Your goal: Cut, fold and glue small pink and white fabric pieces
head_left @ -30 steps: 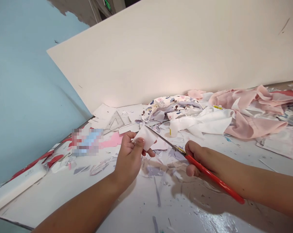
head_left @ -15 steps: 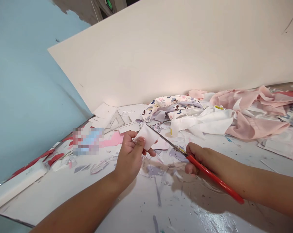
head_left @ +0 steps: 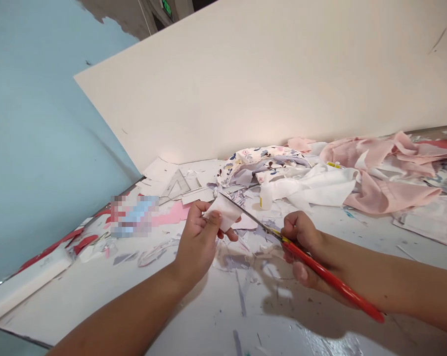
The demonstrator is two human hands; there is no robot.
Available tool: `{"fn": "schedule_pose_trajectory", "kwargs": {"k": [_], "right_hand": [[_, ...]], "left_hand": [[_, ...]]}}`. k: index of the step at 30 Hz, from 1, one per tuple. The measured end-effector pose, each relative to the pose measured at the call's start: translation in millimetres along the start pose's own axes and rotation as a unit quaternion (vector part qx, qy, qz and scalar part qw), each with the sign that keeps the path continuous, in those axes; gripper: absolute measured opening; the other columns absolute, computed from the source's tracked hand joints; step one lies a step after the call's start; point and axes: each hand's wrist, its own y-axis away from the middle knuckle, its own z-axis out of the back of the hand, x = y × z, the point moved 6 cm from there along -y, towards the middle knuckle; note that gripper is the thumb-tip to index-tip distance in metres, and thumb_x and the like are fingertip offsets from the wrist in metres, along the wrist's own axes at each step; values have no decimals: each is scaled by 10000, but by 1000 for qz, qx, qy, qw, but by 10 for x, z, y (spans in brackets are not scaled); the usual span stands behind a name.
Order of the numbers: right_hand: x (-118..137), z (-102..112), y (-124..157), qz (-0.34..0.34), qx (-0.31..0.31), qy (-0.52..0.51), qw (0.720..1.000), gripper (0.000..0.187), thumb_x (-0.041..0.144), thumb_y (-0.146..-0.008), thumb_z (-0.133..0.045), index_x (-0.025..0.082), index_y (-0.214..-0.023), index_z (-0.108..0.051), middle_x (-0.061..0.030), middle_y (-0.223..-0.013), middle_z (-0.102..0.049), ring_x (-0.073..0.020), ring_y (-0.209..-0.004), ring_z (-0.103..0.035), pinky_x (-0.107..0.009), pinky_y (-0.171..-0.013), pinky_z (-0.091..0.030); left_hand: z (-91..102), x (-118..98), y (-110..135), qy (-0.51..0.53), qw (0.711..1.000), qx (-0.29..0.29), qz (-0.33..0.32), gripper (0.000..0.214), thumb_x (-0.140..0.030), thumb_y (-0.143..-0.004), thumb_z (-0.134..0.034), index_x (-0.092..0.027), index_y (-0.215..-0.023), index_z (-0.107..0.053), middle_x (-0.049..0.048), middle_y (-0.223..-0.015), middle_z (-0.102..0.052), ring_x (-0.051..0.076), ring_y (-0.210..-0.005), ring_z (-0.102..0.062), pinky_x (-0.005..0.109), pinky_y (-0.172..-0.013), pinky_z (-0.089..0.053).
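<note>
Between the thumb and fingers of my left hand (head_left: 204,230) is a small white piece of fabric or paper (head_left: 225,211); I cannot tell which. My right hand (head_left: 303,242) grips a pair of scissors (head_left: 320,269) by its red handles. The long metal blades point up and left, lying along the right upper edge of the white piece. From this angle I cannot see whether the blades are apart. Below both hands, thin offcuts (head_left: 242,247) are scattered over the white tabletop (head_left: 194,316).
A clear set square (head_left: 179,184) lies beyond my left hand. Floral cloth (head_left: 245,157), white cloth (head_left: 316,184) and pink cloth (head_left: 390,190) are heaped at the back right. Behind them stands a large white board (head_left: 264,84). Pink scraps (head_left: 173,212) lie at left.
My right hand and the red scissor handles have shifted slightly right and down. The blade tips moved a little left and down along the white piece. My left hand stays nearly still.
</note>
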Motion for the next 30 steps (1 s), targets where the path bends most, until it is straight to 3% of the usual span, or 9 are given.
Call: {"fn": "schedule_pose_trajectory", "kwargs": {"k": [6,11,16,20,25,30], "right_hand": [[122,98,16,-6,17,12,1000,289,371,-741,-495,243,-855,-263,62,-602,-430,-99,-474,-317,-239,-445,-311],[131,96,-11,-4,89,46,995,313,369,-770,-494,236,-866,-228,57,-623,-464,-108,-494,-370,-244,-467,-346],[135,155,-25,-15,29,38,999,300,384,-763,-478,236,-855,-235,92,-530,-403,-104,-461,-321,-235,-434,-296],[137,95,-17,-22,73,15,997,307,383,-765,-485,239,-856,-229,90,-552,-416,-99,-469,-325,-229,-438,-312],[119,107,-6,-23,15,-16,999,301,388,-752,-488,243,-838,-239,80,-575,-404,-94,-466,-295,-230,-438,-287],[72,74,-2,-41,50,-23,998,283,375,-776,-463,248,-845,-220,65,-623,-437,-100,-485,-317,-238,-460,-306]], "left_hand": [[-13,5,1,6,1000,16,-1,219,-390,-834,-479,-215,-813,-351,-26,-731,-673,69,-522,-592,207,-525,-380],[-16,-16,9,12,999,26,-21,197,-375,-852,-454,-216,-813,-343,-26,-734,-678,66,-531,-590,209,-541,-385],[-10,1,9,16,999,26,-23,207,-386,-848,-457,-215,-822,-344,-24,-678,-668,76,-527,-583,220,-551,-382],[-19,1,16,12,999,33,-28,209,-389,-842,-466,-214,-839,-352,-6,-729,-680,80,-533,-588,223,-550,-380],[-21,1,36,10,999,43,-31,198,-380,-838,-475,-217,-840,-362,-8,-739,-677,82,-532,-586,228,-563,-386],[-47,-3,43,5,998,58,-31,216,-392,-829,-481,-223,-812,-347,-29,-682,-650,107,-542,-597,245,-574,-401]]}}
